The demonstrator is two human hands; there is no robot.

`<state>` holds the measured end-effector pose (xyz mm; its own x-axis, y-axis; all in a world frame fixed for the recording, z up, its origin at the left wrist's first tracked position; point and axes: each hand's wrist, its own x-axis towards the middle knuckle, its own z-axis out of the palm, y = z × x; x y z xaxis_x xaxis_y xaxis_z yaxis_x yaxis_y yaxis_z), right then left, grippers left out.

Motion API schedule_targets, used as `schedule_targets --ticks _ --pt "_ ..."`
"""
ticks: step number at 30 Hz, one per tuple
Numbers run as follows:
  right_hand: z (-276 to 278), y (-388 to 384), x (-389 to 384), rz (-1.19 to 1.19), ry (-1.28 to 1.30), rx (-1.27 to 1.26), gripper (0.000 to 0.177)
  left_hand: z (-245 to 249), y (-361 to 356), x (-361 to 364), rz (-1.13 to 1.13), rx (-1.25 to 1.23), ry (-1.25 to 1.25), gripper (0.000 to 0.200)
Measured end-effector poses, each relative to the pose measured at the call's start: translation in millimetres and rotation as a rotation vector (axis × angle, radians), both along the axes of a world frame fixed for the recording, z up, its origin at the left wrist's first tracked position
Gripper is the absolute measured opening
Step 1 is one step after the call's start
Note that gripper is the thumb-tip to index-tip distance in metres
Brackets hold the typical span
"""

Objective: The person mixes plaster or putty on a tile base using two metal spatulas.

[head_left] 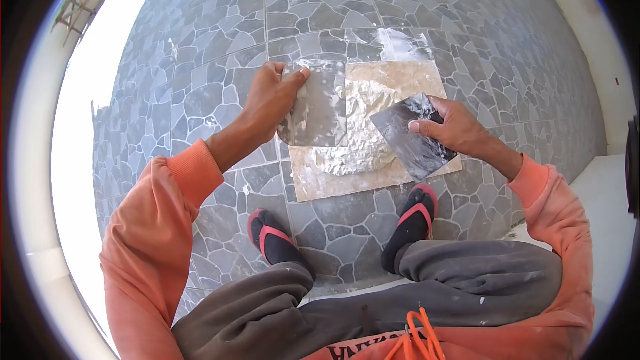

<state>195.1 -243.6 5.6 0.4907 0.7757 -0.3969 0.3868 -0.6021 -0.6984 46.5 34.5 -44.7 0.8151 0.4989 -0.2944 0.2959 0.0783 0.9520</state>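
My left hand [273,97] pinches the upper left corner of a translucent flat plastic scraper [317,110] with rounded corners and white smears. My right hand [457,123] is closed on the right side of a dark rectangular scraper [410,140], its thumb on the face, which is streaked with white. Between and below the two scrapers, a lumpy mound of white putty [363,120] is spread on a tan board [333,187] on the floor. Both scrapers overlap the board in this view, and part of the mound lies hidden behind them.
Grey stone-patterned tiles [220,7] cover the floor, with a white smear [400,43] beyond the board. My feet in red flip-flops [270,233] stand just before the board. A pale wall [573,20] rises at right; a bright opening [80,180] lies at left.
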Motion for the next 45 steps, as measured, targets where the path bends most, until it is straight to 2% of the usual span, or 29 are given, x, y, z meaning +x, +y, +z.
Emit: schedule_targets --ticks 3,4,7,8,12,22,28,34,37,38,40,43,45 --pt "17 10 -19 0.102 -0.286 0.131 0.027 -31 4 1 0.016 0.051 0.065 0.042" --pt "25 16 -29 0.231 -0.437 0.138 0.018 -34 3 1 0.029 0.059 0.079 0.043" --pt "7 22 -50 0.53 -0.755 0.462 0.017 -31 -1 3 -0.031 0.055 0.125 0.046" --pt "8 22 -57 0.597 -0.78 0.395 0.024 -29 -3 4 -0.028 0.068 0.129 0.046" --pt "-8 23 -67 0.657 -0.814 0.379 0.029 -28 -11 6 -0.029 0.094 0.127 0.048" --pt "-32 31 -50 0.672 -0.922 0.29 0.022 -26 -21 0 -0.056 0.09 0.137 0.047" --pt "-37 32 -33 0.653 -0.967 0.224 0.023 -22 -7 0 -0.104 0.102 0.226 0.051" --pt "-40 26 -18 0.661 -1.009 0.164 0.024 -15 0 -3 -0.16 0.438 0.172 0.049" --pt "-39 25 -15 0.723 -1.071 0.152 0.022 -27 10 1 -0.225 0.782 -0.078 0.046" --pt "-39 24 -13 0.747 -1.099 0.166 0.022 -29 13 2 -0.289 0.739 -0.07 0.044" --pt "-39 24 -10 0.786 -1.139 0.172 0.021 -3 7 6 -0.414 0.65 -0.052 0.04" --pt "-40 25 -11 0.826 -1.174 0.155 0.019 1 -5 14 -0.561 0.828 -0.232 0.034" --pt "-38 26 -12 0.842 -1.182 0.154 0.018 4 -16 20 -0.639 0.833 -0.144 0.033"
